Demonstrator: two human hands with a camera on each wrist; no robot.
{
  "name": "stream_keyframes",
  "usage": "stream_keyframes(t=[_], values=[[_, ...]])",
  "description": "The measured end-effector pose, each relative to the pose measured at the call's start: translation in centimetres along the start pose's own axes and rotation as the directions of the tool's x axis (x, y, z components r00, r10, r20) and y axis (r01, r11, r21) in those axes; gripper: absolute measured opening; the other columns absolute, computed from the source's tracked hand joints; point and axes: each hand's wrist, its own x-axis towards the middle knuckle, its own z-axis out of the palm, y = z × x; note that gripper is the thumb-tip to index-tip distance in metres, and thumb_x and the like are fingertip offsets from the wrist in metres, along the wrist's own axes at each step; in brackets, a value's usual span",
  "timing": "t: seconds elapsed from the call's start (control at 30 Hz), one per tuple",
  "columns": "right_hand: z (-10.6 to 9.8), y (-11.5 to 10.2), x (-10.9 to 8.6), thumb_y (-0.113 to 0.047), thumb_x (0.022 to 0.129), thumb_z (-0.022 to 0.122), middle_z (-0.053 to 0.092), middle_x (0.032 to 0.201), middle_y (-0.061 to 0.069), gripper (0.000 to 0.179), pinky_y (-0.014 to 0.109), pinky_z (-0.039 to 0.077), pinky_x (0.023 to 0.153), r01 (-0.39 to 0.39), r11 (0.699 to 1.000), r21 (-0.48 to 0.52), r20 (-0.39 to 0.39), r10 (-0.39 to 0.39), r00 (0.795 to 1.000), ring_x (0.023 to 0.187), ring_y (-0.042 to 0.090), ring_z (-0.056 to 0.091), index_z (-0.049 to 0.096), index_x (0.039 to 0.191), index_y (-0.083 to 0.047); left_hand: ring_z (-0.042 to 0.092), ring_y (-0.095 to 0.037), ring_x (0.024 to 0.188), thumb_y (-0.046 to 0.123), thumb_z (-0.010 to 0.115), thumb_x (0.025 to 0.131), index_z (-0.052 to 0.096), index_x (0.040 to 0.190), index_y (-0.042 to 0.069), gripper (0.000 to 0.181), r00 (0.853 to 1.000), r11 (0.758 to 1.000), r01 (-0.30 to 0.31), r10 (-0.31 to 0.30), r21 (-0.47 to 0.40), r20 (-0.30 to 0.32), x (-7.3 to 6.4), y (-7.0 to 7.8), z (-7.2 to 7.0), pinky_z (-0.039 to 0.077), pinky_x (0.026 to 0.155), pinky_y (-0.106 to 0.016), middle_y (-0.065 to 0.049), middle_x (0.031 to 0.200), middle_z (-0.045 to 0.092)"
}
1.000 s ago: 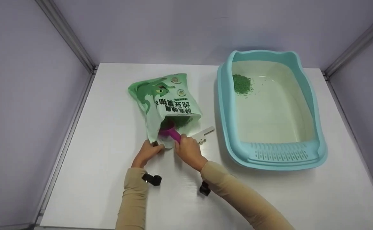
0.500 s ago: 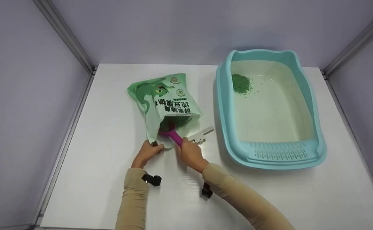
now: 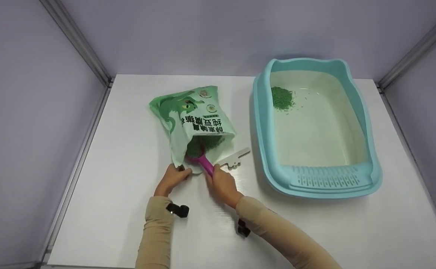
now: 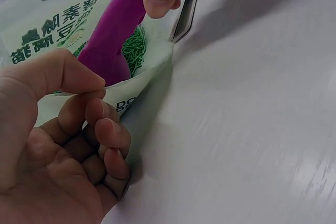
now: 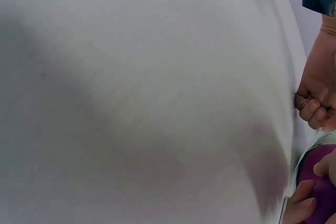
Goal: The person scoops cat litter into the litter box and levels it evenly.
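Note:
An open green bag of cat litter (image 3: 203, 108) lies on the table, its mouth toward me, with green pellets (image 4: 135, 51) visible inside. My left hand (image 3: 172, 178) pinches the lower lip of the bag between thumb and index finger, other fingers curled below. The magenta scoop (image 3: 206, 165) has its head in the bag's mouth, with pellets showing in it. Its handle is gripped by my right hand (image 3: 224, 185). The left wrist view shows the scoop (image 4: 113, 30) slanting down behind the bag's edge. In the right wrist view only part of the scoop (image 5: 320, 203) appears.
Right of the bag stands a blue litter box (image 3: 263, 142) with a slotted front ledge; a small pile of green pellets (image 3: 282, 98) lies at its left inside. A flat white slotted piece (image 3: 236, 157) lies between bag and box. Walls enclose the table (image 3: 109, 179).
My right hand has drawn the scoop slightly back toward me, and pellets now show in its head. The left hand stays on the bag's lip.

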Motion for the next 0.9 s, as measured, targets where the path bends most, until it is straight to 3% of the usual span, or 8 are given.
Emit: stream_keyframes(t=[0.33, 0.6, 0.73, 0.9], values=[[0.4, 0.6, -0.2, -0.025, 0.093, 0.06, 0.064, 0.071, 0.014, 0.023, 0.043, 0.049, 0.053, -0.008, 1.0, 0.014, -0.004, 0.008, 1.0, 0.062, 0.032, 0.065, 0.048, 0.093, -0.005, 0.045, -0.012, 0.063, 0.013, 0.06, 0.08, 0.046, 0.07, 0.012, 0.017, 1.0, 1.0, -0.011, 0.011, 0.013, 0.0, 0.2, -0.2, 0.0, 0.039, 0.063, -0.026, 0.004, 0.062, 0.048], [0.3, 1.6, -0.7, -0.021, 0.091, 0.063, 0.064, 0.07, 0.014, 0.023, 0.042, 0.05, 0.052, 0.048, 0.998, -0.033, -0.098, -0.051, 0.994, 0.061, 0.031, 0.066, 0.048, 0.092, -0.003, 0.043, -0.012, 0.063, 0.016, 0.06, 0.079, 0.047, 0.071, 0.012, 0.015, 1.0, 1.0, -0.012, 0.012, 0.001, 0.023, -0.1, -0.1, -0.1, 0.038, 0.063, -0.026, 0.004, 0.063, 0.048], [-0.1, 2.2, -0.7, -0.019, 0.092, 0.061, 0.062, 0.069, 0.012, 0.021, 0.041, 0.048, 0.052, 0.066, 0.997, 0.025, -0.098, -0.064, 0.993, 0.06, 0.029, 0.064, 0.048, 0.093, -0.004, 0.044, -0.012, 0.062, 0.018, 0.059, 0.077, 0.048, 0.069, 0.013, 0.015, 0.999, 1.0, -0.021, 0.021, 0.014, 0.024, -0.2, 0.1, -0.1, 0.038, 0.062, -0.026, 0.005, 0.062, 0.049], [-0.6, 2.7, -0.8, -0.022, 0.094, 0.059, 0.057, 0.068, 0.008, 0.019, 0.035, 0.043, 0.05, 0.042, 0.99, 0.133, -0.047, -0.036, 0.998, 0.058, 0.022, 0.057, 0.049, 0.096, -0.006, 0.044, -0.013, 0.063, 0.017, 0.061, 0.079, 0.048, 0.07, 0.013, 0.016, 1.0, 1.0, 0.011, -0.012, 0.013, 0.017, -0.2, 0.1, -0.2, 0.039, 0.064, -0.027, 0.004, 0.062, 0.049]])
